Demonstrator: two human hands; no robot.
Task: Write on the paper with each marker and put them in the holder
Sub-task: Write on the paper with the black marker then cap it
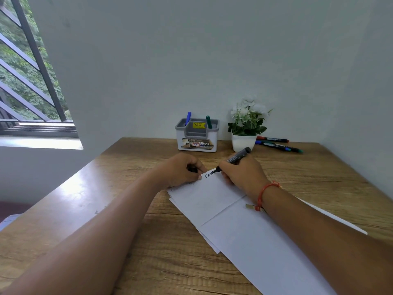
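Wooden worktop (110, 179) carries sheets of white paper (244, 241). The right hand (242, 173) grips a black marker (236, 157), fingers curled round its barrel, tip touching the paper's far edge beside black writing. The left hand (180, 171) rests on the paper just left of that tip, fingers curled round a small black piece (192, 169). Beyond both hands' fingers stands a grey-and-white holder (196, 143) with a blue marker (188, 118) and a green marker (208, 122) upright inside. Right of it sits a potted plant (243, 142); further right, loose markers (278, 146) lie flat.
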